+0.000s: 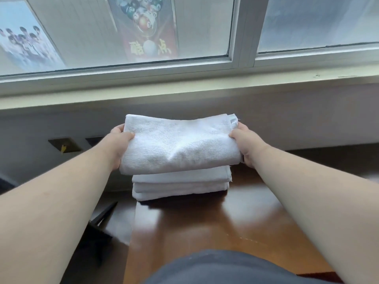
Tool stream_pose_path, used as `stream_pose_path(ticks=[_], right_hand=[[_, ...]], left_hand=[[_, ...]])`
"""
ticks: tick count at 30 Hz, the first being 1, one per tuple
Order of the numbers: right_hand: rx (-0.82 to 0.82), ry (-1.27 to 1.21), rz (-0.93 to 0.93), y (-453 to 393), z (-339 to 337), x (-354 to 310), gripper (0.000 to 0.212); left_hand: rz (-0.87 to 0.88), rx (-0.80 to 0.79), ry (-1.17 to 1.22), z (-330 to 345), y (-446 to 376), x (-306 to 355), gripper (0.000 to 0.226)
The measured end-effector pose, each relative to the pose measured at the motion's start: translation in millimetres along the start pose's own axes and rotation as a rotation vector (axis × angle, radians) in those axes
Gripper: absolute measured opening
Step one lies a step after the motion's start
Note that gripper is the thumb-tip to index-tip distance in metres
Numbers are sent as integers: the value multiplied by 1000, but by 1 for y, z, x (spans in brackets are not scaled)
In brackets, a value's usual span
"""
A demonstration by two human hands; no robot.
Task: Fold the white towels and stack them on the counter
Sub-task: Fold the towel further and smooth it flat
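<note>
While left hand [120, 140] and right hand [245, 144] grip its ends, folded towel [180, 144] sits atop stack [180, 186]

Billiard poster [143, 27] and group photo [24, 42] behind window [205, 37].

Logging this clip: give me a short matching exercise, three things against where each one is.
Things:
1. folded white terry towel
2. stack of folded white towels
3. billiard-ball poster

Places:
A. behind the window glass
B. resting on the glossy brown wooden counter
C. gripped at its ends by the left hand and right hand

Pairs: 1-C, 2-B, 3-A
</note>
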State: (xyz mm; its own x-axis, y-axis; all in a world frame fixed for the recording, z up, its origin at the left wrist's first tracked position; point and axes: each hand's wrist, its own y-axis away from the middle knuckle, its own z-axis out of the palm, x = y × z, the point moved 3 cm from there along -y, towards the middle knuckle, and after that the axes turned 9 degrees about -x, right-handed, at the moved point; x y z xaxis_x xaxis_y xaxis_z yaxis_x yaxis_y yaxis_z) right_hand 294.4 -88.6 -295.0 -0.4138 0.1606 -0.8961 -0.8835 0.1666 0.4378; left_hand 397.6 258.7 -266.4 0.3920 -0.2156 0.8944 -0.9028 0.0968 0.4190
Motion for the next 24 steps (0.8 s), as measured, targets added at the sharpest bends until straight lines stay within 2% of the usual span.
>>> stream_pose_path(ticks=[5, 10, 14, 19, 24], right_hand=[[52, 26, 52, -20, -1, 22, 47], [73, 58, 112, -36, -2, 37, 49], [72, 90, 138, -47, -1, 40, 57], [87, 246, 190, -52, -3, 55, 68], [103, 210, 163, -58, -4, 59, 55]], left_hand=[[-45, -23, 1, 7, -32, -24, 40], [-49, -39, -8, 11, -54, -40, 46], [-2, -28, -44, 11, -73, -45, 53], [-41, 25, -122, 9, -84, -65, 61], [-188, 20, -185, 9, -88, -84, 60]])
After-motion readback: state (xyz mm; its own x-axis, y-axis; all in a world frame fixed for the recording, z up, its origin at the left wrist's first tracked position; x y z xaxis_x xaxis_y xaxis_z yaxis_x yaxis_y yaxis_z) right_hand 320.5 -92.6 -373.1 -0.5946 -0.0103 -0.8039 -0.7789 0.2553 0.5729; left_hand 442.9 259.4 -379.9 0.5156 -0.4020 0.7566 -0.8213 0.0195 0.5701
